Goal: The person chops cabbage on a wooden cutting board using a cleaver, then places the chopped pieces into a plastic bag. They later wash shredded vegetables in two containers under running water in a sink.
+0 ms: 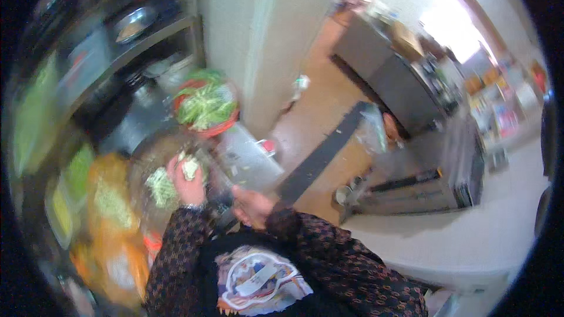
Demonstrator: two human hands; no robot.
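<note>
My left hand rests over a round chopping block, its fingers around a pale piece of cut vegetable, perhaps cabbage. On the block to its left lies a heap of pale green shreds. My right hand is closed around the handle of a knife, which it mostly hides. The broad, blurred blade reaches up and left, beside the vegetable piece. Whether the blade touches the piece cannot be told.
A red basket of leafy greens stands beyond the block. An orange plastic bag with shredded vegetable lies to the left. Right of the block is a grey metal surface. A metal bowl sits on the upper-left shelf.
</note>
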